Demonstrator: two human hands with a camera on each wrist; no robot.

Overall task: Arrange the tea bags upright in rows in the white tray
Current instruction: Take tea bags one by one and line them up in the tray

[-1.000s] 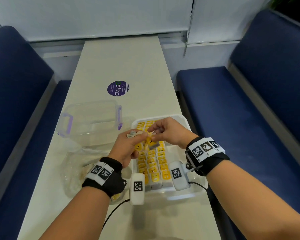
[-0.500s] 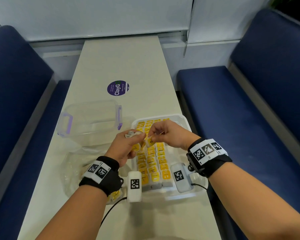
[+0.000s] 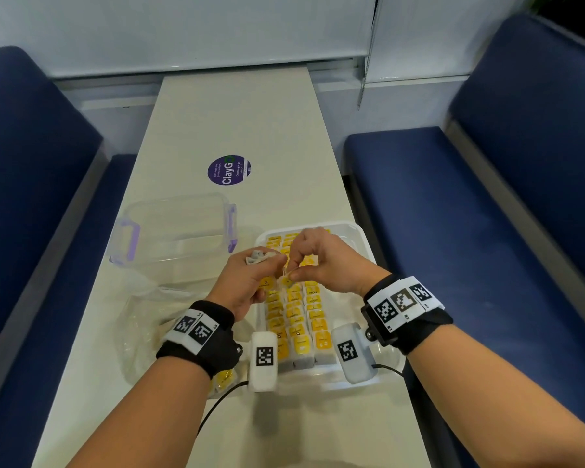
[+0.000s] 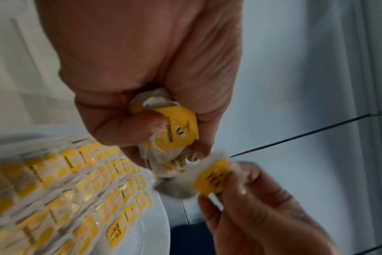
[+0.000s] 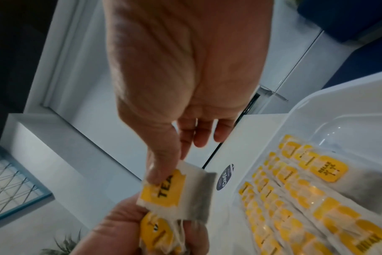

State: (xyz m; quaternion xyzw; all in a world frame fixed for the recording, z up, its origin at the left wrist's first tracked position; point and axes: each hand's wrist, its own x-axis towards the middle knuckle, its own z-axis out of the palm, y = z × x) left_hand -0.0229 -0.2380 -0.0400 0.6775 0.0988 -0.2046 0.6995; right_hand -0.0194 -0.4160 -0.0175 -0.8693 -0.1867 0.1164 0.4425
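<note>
Above the white tray [image 3: 358,231], the right hand [image 3: 321,261] pinches one tea bag [image 5: 175,189]; the left hand [image 3: 247,282] squeezes a bunch [image 4: 172,131]. Tangled strings could drag extras out.

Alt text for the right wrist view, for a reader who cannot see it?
The right hand pinches a yellow-labelled tea bag above the left hand, which holds a bunch of tea bags. Rows of tea bags fill the white tray at right.

Glossy white plastic tray [image 3: 363,243], thin papery tea bags [image 3: 299,327] with yellow paper tags, clear plastic box [image 3: 174,228], smooth matt counter [image 3: 237,116].
</note>
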